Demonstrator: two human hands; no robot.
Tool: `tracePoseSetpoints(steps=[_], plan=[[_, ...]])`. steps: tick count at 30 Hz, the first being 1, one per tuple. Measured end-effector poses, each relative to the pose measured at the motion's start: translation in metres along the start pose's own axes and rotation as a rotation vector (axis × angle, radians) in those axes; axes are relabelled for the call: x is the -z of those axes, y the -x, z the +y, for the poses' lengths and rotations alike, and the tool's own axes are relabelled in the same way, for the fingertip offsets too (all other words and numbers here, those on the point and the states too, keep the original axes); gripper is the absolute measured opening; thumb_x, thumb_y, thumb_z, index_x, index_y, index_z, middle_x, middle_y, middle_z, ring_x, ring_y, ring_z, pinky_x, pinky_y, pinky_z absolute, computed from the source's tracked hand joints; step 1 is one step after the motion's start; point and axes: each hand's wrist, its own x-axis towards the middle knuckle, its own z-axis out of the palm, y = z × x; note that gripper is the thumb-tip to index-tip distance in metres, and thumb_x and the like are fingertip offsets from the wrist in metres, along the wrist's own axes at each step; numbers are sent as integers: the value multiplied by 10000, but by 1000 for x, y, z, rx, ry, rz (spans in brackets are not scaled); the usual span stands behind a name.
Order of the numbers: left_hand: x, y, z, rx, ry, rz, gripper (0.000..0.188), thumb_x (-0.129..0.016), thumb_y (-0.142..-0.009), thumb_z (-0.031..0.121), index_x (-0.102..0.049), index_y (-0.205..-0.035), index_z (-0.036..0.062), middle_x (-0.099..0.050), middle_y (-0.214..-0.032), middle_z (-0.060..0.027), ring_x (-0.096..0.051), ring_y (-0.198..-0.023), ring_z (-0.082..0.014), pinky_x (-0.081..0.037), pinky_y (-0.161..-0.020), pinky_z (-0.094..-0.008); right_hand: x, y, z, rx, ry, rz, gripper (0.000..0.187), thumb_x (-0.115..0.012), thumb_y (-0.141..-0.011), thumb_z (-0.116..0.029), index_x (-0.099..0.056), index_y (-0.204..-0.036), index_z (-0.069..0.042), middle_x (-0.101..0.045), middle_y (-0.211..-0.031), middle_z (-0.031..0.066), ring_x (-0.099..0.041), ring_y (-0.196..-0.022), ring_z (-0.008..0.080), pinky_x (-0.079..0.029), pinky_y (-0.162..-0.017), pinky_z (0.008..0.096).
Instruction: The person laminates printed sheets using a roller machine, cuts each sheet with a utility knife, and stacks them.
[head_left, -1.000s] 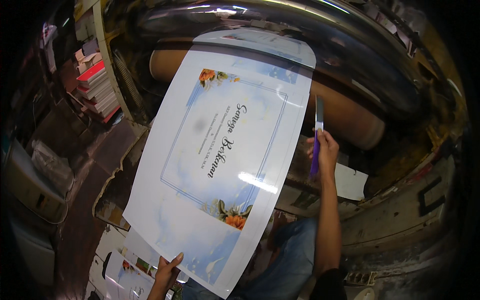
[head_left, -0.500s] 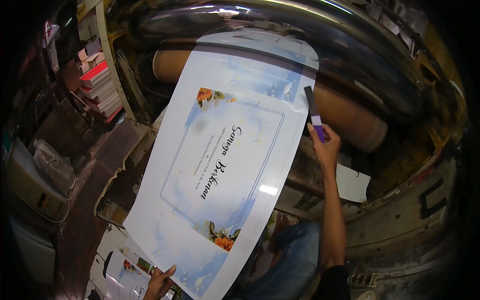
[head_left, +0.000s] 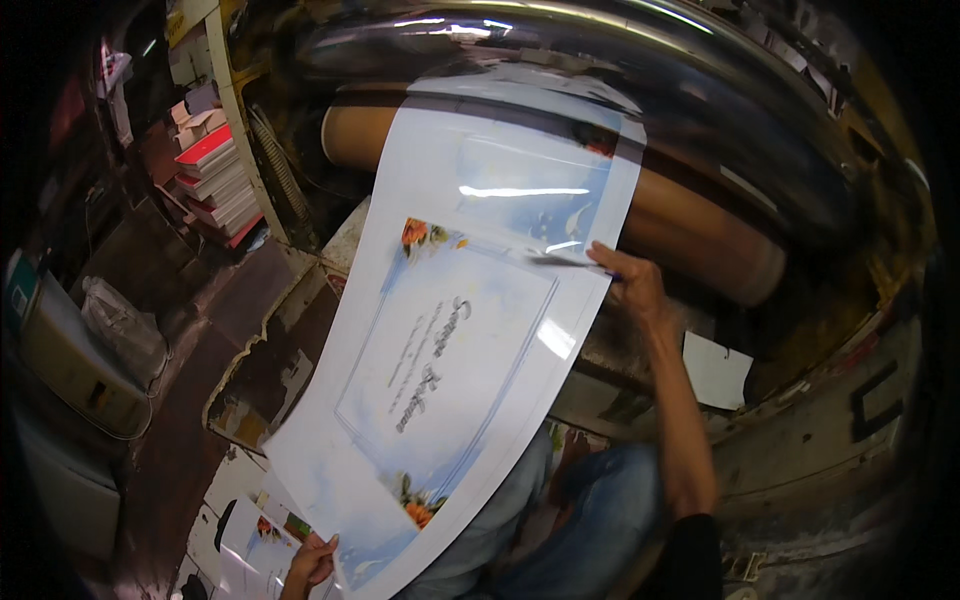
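Observation:
A long printed sheet [head_left: 480, 350] with blue clouds, orange flowers and dark script hangs curved from a dark glossy roller [head_left: 690, 90] toward me. My left hand [head_left: 313, 565] pinches its lower left edge. My right hand [head_left: 640, 288] is closed round a slim knife [head_left: 562, 261] with a long dark blade. Motion blurs the blade, which lies across the sheet's right margin, just below a glossy fold of light; whether it touches the paper I cannot tell. Most of the handle is hidden in the fingers.
Behind the sheet runs a brown cylinder [head_left: 690, 230]. More printed sheets [head_left: 245, 555] lie at the lower left, beside my left hand. Red and white stacks [head_left: 215, 170] stand at the far left. My jeans-clad leg [head_left: 600, 510] is under the sheet's right side.
My right hand has swung the knife from upright beside the sheet to lying leftward across its right margin. The sheet sags and bends more, and its upper part shows a new bright glare.

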Motion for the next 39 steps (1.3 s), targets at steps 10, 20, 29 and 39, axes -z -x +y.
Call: tracePoseSetpoints(steps=[10,20,29,39], plan=[[121,31,34,86,-86,164,393,-580,-901,19,-450,-1260,111,-641,-1036,-70,-674,-851,-207,-592,-696,-385,-26,30,-8,-76,-52,-27,585,-516,-590,176,-677,-1099,-64,-636,-1175,136,-650,-1035,258,-515,-914,316],[282,21,-55,157,-358,580,345,-648,-858,71,-472,-1152,106,-585,-947,-40,-550,-639,-143,-525,-560,-339,-40,127,-146,-166,-68,57,246,-701,-774,9,-717,-1014,-40,-720,-923,116,-645,-733,120,-509,-677,265],[266,-56,-148,-20,32,679,286,-711,-844,123,-516,-1052,148,-531,-778,3,-466,-543,-81,-451,-402,-241,-45,160,-193,-208,-155,-29,378,-594,-712,146,-709,-1030,-22,-696,-1046,145,-686,-867,190,-545,-702,283],[218,-169,-173,-173,-538,1036,520,-763,-745,176,-496,-1151,-6,-620,-1042,-166,-636,-888,-290,-539,-757,-413,-33,187,-186,-397,-364,-157,300,-674,-770,75,-707,-1049,-29,-723,-901,109,-614,-602,90,-508,-515,239]])
